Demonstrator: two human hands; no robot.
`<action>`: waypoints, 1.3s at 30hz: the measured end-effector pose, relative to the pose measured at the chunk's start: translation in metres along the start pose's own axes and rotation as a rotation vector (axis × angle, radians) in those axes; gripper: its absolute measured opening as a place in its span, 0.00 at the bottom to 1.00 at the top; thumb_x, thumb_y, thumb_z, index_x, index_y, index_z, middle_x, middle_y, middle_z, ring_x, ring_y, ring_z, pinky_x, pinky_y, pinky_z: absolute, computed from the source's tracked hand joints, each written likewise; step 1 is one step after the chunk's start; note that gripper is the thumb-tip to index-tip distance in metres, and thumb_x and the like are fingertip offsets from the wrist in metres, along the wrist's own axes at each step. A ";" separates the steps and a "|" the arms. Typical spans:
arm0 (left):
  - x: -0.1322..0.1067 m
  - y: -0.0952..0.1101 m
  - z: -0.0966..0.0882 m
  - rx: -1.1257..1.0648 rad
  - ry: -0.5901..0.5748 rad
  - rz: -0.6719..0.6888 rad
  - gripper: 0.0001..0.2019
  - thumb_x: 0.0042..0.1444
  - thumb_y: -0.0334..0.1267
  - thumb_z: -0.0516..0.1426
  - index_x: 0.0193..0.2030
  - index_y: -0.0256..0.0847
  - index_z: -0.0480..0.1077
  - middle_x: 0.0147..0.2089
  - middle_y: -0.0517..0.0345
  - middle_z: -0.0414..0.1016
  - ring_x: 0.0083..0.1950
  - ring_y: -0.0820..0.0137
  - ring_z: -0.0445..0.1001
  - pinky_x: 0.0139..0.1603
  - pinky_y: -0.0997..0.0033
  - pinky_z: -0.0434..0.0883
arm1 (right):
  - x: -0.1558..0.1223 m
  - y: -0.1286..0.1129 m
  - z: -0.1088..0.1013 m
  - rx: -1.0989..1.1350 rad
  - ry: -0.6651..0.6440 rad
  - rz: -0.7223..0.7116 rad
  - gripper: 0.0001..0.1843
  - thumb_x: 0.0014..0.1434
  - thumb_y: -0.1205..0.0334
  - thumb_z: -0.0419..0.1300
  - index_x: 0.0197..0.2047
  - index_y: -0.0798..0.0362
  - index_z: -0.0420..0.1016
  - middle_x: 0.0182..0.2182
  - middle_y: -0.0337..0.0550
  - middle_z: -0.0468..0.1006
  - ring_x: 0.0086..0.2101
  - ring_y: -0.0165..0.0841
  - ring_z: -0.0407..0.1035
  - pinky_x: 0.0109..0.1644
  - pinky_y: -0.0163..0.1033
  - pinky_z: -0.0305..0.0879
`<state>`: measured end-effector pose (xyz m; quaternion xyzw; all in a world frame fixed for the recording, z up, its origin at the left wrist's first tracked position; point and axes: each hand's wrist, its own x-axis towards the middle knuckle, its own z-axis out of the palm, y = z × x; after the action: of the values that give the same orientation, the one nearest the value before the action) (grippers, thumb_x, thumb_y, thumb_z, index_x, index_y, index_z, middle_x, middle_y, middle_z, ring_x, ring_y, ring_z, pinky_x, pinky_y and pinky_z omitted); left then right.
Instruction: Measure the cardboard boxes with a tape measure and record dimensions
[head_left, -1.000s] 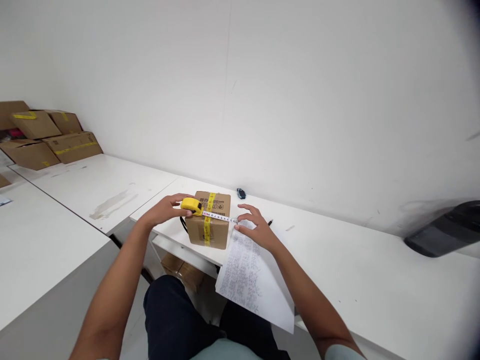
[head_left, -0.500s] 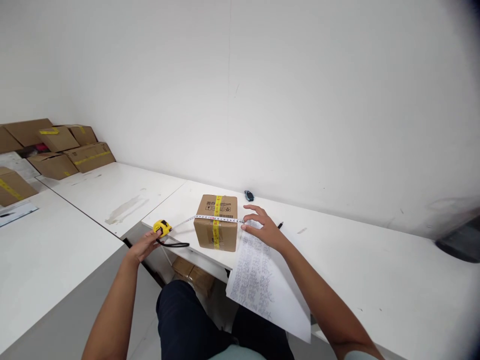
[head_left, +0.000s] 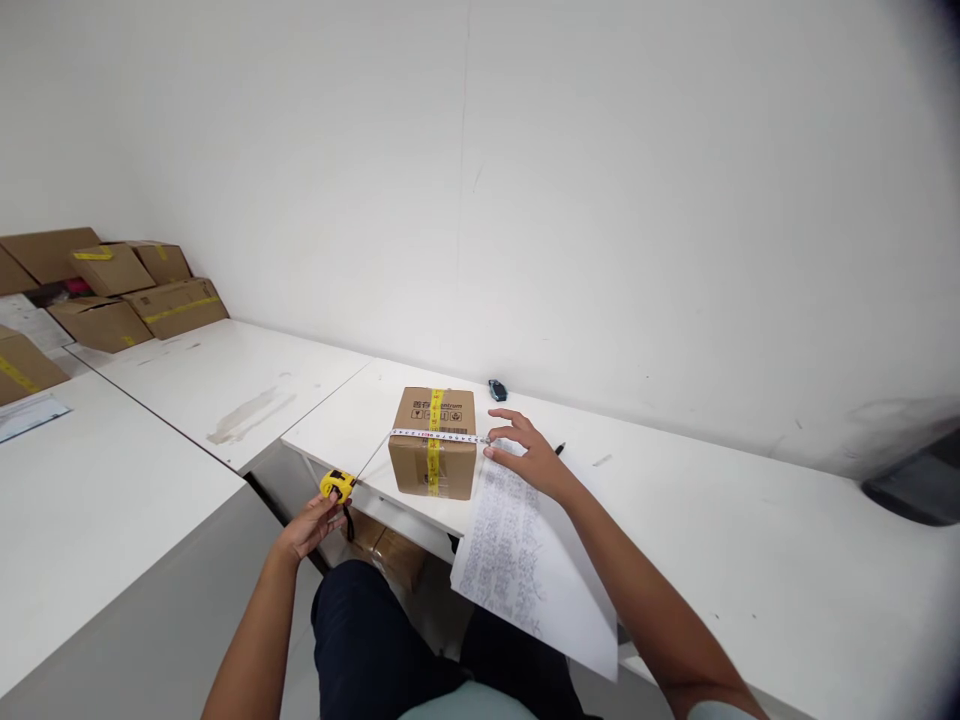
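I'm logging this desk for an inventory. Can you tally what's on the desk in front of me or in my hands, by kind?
Box: 1
Tape measure: 1
Printed sheet: 1
Pen: 1
Small dark object by the wall: 1
Blurred black thing at far right: 1
Total: 6

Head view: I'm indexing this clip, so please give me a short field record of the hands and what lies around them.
Left hand: grips the yellow tape measure case, off the table near edge
Right hand: spread, touching the blade end at the box right top edge
Blade: stretched across the box top
Box: cardboard, yellow strip, on the table
Paper: printed sheet beside the box, overhanging the edge
Behind: pen, small dark object
Far left: stacked cartons
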<state>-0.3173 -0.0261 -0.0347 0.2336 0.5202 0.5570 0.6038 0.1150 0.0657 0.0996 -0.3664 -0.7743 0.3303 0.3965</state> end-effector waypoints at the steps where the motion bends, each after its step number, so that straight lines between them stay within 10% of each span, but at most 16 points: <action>1: -0.001 -0.003 0.001 -0.008 0.007 -0.002 0.15 0.45 0.38 0.70 0.39 0.39 0.74 0.42 0.54 0.79 0.46 0.64 0.78 0.45 0.67 0.74 | 0.000 0.000 0.000 0.007 0.001 0.003 0.12 0.57 0.46 0.62 0.39 0.44 0.77 0.62 0.42 0.63 0.63 0.43 0.55 0.66 0.54 0.52; 9: -0.011 0.008 -0.005 -0.049 0.097 0.067 0.13 0.43 0.35 0.70 0.33 0.39 0.72 0.30 0.61 0.77 0.28 0.74 0.75 0.38 0.71 0.76 | 0.001 0.006 0.002 0.029 0.010 -0.015 0.11 0.57 0.47 0.63 0.39 0.44 0.77 0.61 0.42 0.64 0.62 0.42 0.58 0.67 0.53 0.50; 19: -0.064 0.175 -0.007 0.348 0.128 0.460 0.27 0.34 0.47 0.73 0.44 0.42 0.77 0.48 0.52 0.80 0.50 0.60 0.76 0.48 0.69 0.75 | 0.005 0.005 -0.008 -0.011 -0.051 -0.012 0.13 0.57 0.45 0.62 0.40 0.43 0.78 0.65 0.41 0.58 0.64 0.46 0.53 0.67 0.53 0.52; 24: -0.090 0.221 0.008 0.615 0.115 0.556 0.27 0.37 0.49 0.71 0.46 0.44 0.78 0.50 0.49 0.80 0.56 0.51 0.74 0.58 0.57 0.71 | 0.005 0.008 -0.006 -0.006 -0.042 -0.020 0.12 0.57 0.46 0.63 0.39 0.43 0.78 0.65 0.41 0.59 0.65 0.44 0.52 0.68 0.54 0.50; 39: -0.048 0.147 0.061 0.509 -0.072 0.387 0.23 0.35 0.38 0.73 0.41 0.40 0.78 0.42 0.49 0.82 0.47 0.54 0.77 0.49 0.61 0.73 | 0.006 -0.034 0.012 -0.089 -0.073 -0.022 0.10 0.55 0.49 0.64 0.37 0.44 0.78 0.63 0.43 0.62 0.64 0.48 0.51 0.65 0.60 0.52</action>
<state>-0.3186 -0.0120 0.1313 0.4912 0.5673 0.5046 0.4269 0.0916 0.0504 0.1235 -0.3629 -0.8062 0.3041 0.3549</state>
